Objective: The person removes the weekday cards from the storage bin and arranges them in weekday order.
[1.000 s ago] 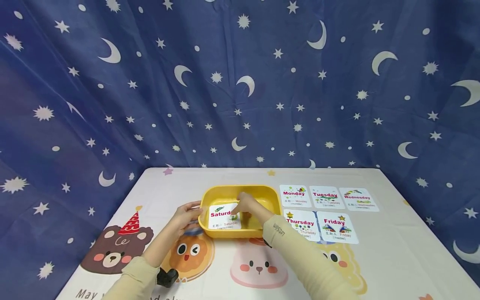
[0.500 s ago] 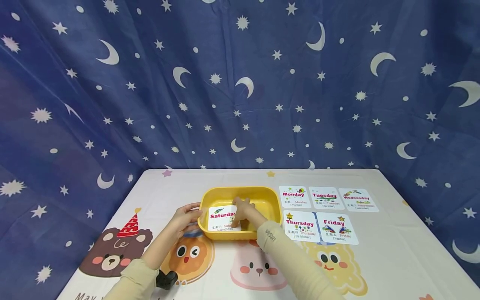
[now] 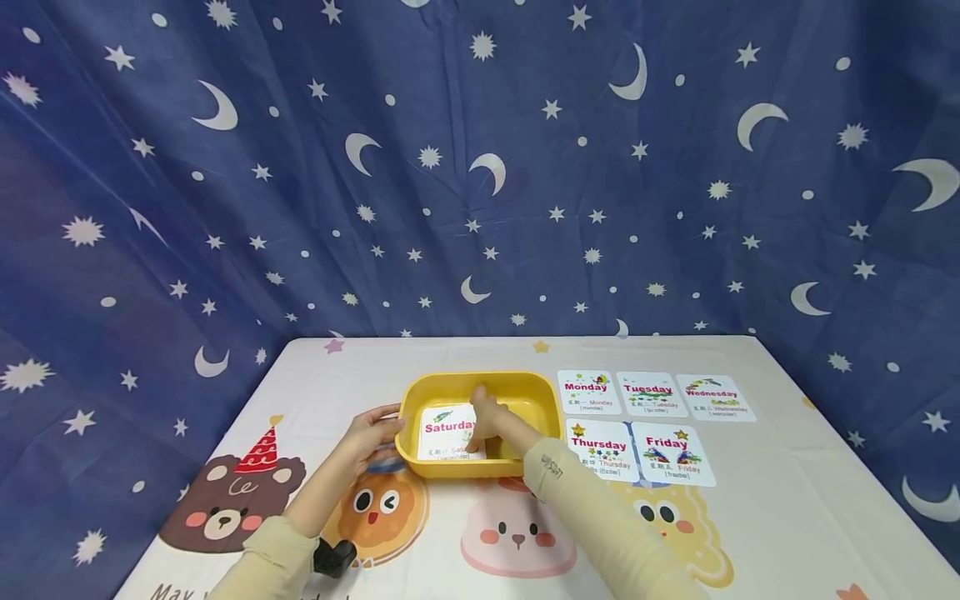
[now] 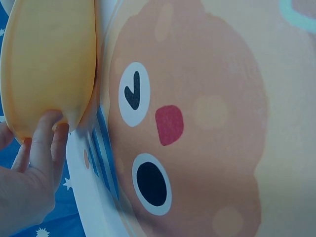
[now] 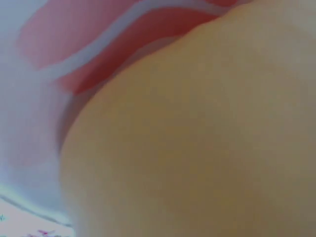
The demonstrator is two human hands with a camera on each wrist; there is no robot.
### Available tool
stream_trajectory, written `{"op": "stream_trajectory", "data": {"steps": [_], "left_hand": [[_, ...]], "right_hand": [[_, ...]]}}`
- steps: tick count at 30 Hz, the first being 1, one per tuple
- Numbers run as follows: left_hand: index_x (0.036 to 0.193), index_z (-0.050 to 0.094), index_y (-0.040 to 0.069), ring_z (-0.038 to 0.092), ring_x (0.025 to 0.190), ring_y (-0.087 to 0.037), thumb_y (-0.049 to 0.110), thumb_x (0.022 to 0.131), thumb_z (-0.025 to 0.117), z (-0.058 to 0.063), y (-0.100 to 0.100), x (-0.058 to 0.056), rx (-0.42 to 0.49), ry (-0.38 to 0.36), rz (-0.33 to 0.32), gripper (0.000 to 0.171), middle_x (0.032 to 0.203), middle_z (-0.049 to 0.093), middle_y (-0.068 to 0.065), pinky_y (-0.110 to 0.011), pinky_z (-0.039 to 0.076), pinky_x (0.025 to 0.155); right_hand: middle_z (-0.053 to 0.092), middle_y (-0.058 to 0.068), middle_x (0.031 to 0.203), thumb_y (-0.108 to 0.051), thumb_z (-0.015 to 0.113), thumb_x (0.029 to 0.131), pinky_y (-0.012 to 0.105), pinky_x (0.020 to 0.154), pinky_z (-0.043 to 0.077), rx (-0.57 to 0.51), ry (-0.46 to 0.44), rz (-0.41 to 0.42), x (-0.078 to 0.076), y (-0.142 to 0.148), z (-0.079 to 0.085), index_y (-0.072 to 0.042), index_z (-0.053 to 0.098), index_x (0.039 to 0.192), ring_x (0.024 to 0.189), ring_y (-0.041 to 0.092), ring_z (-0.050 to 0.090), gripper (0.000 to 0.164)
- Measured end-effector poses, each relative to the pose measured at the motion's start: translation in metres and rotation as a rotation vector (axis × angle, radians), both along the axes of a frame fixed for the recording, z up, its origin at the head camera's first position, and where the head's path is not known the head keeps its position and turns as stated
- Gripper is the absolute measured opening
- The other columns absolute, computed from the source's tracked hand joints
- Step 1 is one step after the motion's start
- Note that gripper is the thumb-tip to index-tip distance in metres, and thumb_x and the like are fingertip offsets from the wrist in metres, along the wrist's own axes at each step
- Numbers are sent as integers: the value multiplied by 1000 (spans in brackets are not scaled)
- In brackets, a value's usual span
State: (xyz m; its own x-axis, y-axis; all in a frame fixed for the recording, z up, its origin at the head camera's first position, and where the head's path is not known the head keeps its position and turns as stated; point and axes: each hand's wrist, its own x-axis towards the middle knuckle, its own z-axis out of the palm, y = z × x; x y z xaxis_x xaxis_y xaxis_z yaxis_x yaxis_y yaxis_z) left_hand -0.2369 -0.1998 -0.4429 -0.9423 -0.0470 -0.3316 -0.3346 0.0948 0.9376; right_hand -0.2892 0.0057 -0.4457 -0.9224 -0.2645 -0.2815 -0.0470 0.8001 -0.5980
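In the head view, a yellow tray (image 3: 525,468) stands on the table with a white "Saturday" card (image 3: 442,442) lying in its left half. My left hand (image 3: 371,435) holds the tray's left end. The left wrist view shows that hand's (image 4: 34,177) fingers against the outer wall and the thumb at the far edge. Inside the tray, my right hand (image 3: 492,419) is over the card's right edge, thumb at its near corner and a finger stretched toward the back wall. The right wrist view shows only the blurred tray wall (image 5: 187,138), without the hand.
Right of the tray, a "Monday" card (image 3: 588,408), a "Tuesday" card (image 3: 651,404) and a "Wednesday" card (image 3: 716,408) form a back row. In front lie a "Thursday" card (image 3: 603,462) and a "Friday" card (image 3: 673,471). A starry blue curtain (image 3: 420,208) hangs behind the table.
Within the tray, the right hand has shifted and spread its thumb and finger at the card. The "Saturday" card has slid slightly to the right. My left hand stays at the tray's end.
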Motion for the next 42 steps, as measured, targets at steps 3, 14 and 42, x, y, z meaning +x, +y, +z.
{"op": "stream_trajectory", "data": {"steps": [3,14,42], "left_hand": [[136,44,-1,67,79,-12,10,93,57,0,0,0,-7,-1,3,46,128,52,-26,-30,59,67],[136,44,-1,67,79,-14,9,93,56,2,3,0,-8,4,11,46,127,53,-26,-30,59,67],[136,45,0,67,80,-14,8,94,55,1,1,0,-15,14,-3,44,124,55,-26,-30,59,68]], "right_hand": [[50,20,114,4,84,62,45,95,44,-80,-5,15,-1,3,-1,-3,36,120,102,34,47,76],[55,21,114,12,72,72,32,81,44,-187,-51,75,-4,22,3,-2,26,141,84,23,46,84],[61,22,102,15,57,83,28,59,54,-487,-78,-46,16,47,16,-1,27,143,75,20,60,69]]}}
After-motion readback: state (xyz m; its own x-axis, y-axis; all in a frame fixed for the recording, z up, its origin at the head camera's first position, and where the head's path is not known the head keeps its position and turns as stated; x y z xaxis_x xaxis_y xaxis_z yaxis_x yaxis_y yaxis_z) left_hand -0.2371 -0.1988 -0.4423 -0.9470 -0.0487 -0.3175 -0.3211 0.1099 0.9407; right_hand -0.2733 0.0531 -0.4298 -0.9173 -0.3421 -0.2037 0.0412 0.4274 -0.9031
